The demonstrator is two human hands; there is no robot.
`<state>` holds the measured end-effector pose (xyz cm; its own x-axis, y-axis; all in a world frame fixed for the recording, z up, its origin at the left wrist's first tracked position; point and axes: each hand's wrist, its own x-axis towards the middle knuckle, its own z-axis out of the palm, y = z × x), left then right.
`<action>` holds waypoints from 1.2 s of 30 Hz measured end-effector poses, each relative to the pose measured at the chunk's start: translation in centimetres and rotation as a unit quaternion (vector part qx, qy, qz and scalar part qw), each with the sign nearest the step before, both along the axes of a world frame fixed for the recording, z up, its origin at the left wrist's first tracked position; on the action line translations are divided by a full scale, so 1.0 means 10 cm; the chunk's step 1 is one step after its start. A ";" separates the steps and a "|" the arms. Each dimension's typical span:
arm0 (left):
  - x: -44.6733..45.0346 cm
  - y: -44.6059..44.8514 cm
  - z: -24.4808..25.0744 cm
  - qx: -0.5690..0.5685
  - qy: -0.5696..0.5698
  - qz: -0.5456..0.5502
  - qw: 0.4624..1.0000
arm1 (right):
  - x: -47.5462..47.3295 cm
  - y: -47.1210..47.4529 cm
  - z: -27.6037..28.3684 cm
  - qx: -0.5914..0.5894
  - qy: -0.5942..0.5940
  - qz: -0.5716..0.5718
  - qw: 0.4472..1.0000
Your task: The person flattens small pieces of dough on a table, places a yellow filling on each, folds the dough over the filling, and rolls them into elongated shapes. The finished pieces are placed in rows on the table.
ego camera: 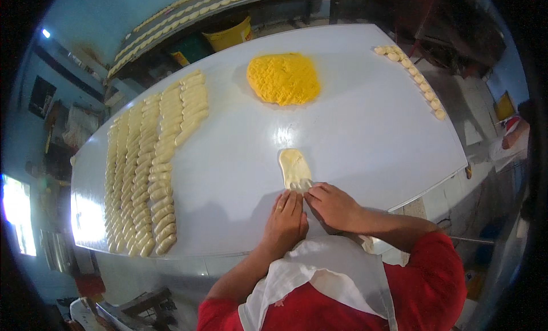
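A flattened oval of pale dough (294,164) lies on the white tabletop (222,168) in front of me. Its near end bears finger-like dents. My left hand (287,211) rests with its fingertips on that near edge, and a ring shows on one finger. Close beside it, my right hand (336,204) has bent fingers at the dough's near right corner. The undersides of both hands are hidden, so how firmly they pinch the edge is unclear.
A large yellow dough mass (283,78) sits at the far middle. Rows of shaped dough rolls (143,172) cover the left side. Small dough balls (418,78) line the far right edge. A yellow tub (229,33) stands behind the table. At right, another person's arm (516,132) shows.
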<state>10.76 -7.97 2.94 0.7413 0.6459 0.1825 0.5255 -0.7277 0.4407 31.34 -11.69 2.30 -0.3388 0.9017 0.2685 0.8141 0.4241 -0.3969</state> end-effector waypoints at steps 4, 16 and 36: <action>-0.27 -0.08 0.02 -0.040 -0.047 0.005 0.998 | 0.48 0.62 0.04 -0.024 0.164 -0.111 0.980; -0.59 -0.18 -0.02 -0.036 -0.140 0.155 0.977 | 1.35 2.52 -0.24 -0.095 0.223 -0.330 0.912; -0.40 0.41 0.12 -0.093 -0.156 0.127 0.975 | 0.40 0.91 0.18 -0.169 0.308 -0.228 0.908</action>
<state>6.72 -3.88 4.14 0.4807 0.8445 0.2359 0.4976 -0.4843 0.7196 35.33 -2.55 4.14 0.2113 0.9767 -0.0388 0.4540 -0.1333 -0.8810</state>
